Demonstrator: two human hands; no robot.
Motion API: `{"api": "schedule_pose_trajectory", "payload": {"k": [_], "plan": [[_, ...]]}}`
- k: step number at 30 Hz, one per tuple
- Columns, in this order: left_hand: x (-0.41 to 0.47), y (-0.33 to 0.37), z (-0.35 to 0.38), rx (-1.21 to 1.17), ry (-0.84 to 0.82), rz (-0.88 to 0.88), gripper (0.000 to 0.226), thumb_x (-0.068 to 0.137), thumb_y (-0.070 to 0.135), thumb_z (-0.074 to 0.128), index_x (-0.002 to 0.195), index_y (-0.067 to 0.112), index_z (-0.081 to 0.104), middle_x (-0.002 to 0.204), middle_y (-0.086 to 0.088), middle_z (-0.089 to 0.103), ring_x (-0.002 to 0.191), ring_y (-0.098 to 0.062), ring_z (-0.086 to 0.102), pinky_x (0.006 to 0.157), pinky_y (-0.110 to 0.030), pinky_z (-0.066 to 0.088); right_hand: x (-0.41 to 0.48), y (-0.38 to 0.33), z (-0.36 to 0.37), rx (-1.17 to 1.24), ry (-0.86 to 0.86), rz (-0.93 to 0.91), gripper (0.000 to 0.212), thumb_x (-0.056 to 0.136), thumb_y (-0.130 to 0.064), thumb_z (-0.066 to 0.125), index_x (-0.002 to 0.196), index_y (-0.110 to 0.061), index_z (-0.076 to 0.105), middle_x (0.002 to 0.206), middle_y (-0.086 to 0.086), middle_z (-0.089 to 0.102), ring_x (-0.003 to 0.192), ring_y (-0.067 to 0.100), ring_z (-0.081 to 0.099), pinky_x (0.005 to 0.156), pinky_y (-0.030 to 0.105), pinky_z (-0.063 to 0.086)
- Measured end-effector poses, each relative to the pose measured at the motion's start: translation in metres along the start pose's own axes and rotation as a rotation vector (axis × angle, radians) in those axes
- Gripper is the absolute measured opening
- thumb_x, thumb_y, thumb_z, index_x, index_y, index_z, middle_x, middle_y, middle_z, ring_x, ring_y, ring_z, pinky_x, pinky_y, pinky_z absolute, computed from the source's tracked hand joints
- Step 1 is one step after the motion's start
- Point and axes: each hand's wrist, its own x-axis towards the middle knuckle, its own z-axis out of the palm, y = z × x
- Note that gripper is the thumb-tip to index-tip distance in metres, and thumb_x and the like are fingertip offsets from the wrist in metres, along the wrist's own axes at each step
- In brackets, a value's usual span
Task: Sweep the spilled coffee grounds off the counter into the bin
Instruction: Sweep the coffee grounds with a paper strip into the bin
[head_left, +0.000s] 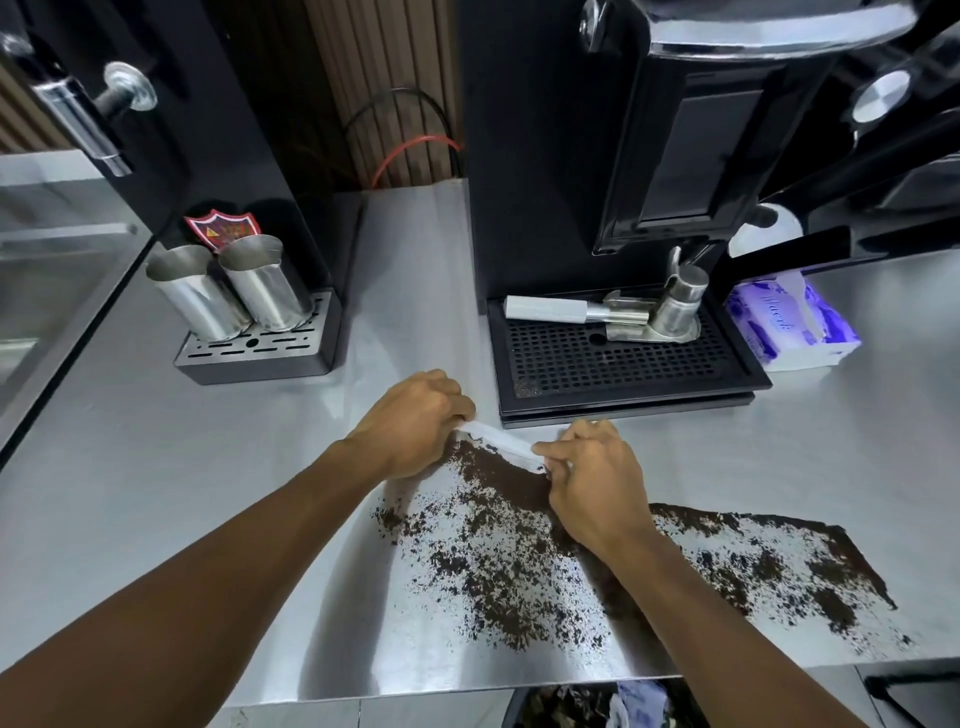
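Two hands' grip pinching white tissue (501, 441), left hand (415, 421), right hand (597, 483), coffee grounds (519, 545) just nearer.

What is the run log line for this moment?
left hand, right hand: grip tissue | coffee grounds: on counter | bin: below edge

Two bare forearms reach in from the bottom edge toward the black drip tray (623, 358). No sleeves, watch, rings or gloves show. The left hand (415, 421) and right hand (597, 483) both lie just short of that tray, knuckles up, with short, unpainted nails.
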Motion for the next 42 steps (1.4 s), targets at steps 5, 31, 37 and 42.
{"api": "schedule_pose_trajectory", "payload": {"k": [5,31,37,42], "plan": [[-0.044,0.004,-0.002,-0.055,0.023,0.049,0.015,0.091,0.015,0.062,0.097,0.021,0.074,0.087,0.009,0.066,0.086,-0.010,0.055,0.085,-0.020,0.044,-0.019,-0.008,0.000,-0.004,-0.145,-0.129,0.027,0.087,-0.012,0.064,0.108,-0.026,0.072,0.083,-0.015,0.059,0.085,0.011,0.044,0.081,0.032,0.047],[-0.077,-0.015,-0.031,-0.131,0.116,-0.168,0.030,0.091,0.012,0.051,0.109,0.012,0.074,0.094,-0.005,0.069,0.084,-0.019,0.064,0.079,-0.036,0.057,0.011,-0.045,0.008,0.002,-0.143,-0.239,0.025,0.091,-0.011,0.060,0.108,-0.023,0.073,0.090,-0.008,0.064,0.086,0.013,0.055,0.076,0.034,0.054],[-0.093,-0.016,-0.018,-0.073,0.108,-0.239,0.048,0.089,0.026,0.033,0.100,0.013,0.078,0.086,-0.009,0.065,0.081,-0.026,0.064,0.071,-0.034,0.056,0.027,-0.063,0.025,-0.196,-0.210,-0.334,0.034,0.083,-0.001,0.061,0.101,-0.026,0.074,0.091,-0.003,0.059,0.073,0.021,0.060,0.057,0.027,0.039],[-0.124,0.001,-0.011,-0.038,0.122,-0.318,0.055,0.087,0.029,0.025,0.096,0.015,0.078,0.083,-0.006,0.060,0.077,-0.023,0.061,0.066,-0.035,0.055,0.022,-0.061,0.027,-0.156,-0.270,-0.413,0.035,0.083,0.001,0.060,0.100,-0.025,0.075,0.091,-0.008,0.060,0.075,0.018,0.062,0.063,0.027,0.044]]}}
